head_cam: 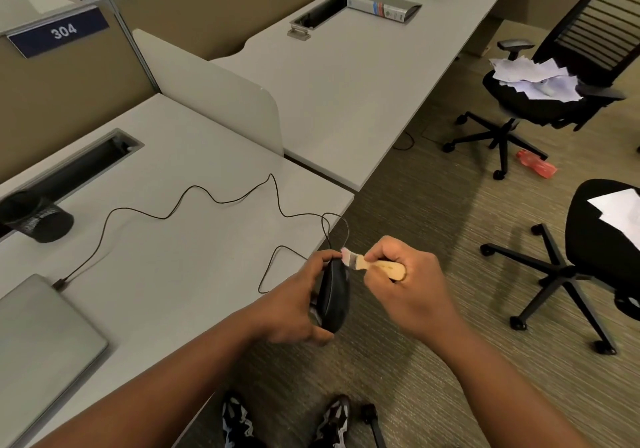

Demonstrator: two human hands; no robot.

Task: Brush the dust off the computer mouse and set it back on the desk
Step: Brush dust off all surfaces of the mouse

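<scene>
Stage: mid-brushing, as I read it. The mouse is off the desk and the brush is on it; the set-down is not yet done.

Left hand [294, 305]: curled round the computer mouse [333, 295], thumb low and fingertips over the far end. It holds the mouse on edge, lower centre of the frame, just past the desk's near corner and over the carpet.

Right hand [405, 281]: wrapped round the pale wooden handle of the brush [372, 264], firm grip, nothing loose.

Brush contact: the pinkish bristles touch the upper end of the mouse, beside the left fingertips.

Cable [194, 201]: thin black lead snaking from the mouse across the desk [166, 274] toward the closed grey laptop [38, 340] at lower left, where I see a plug at its edge.

Dust: I cannot tell how much is left; the mouse is dark and too small in frame to judge.

Done so far: mouse lifted, brush applied to one end.

Left to do: I judge the remaining surfaces want brushing, then the mouse goes back flat on the desk top.

Watch: the loop of cable near the desk edge could snag as the mouse goes back.

Other: mesh pen cup [41, 220] at mid left of the desk; office chairs [540, 101] with loose papers at right.
</scene>
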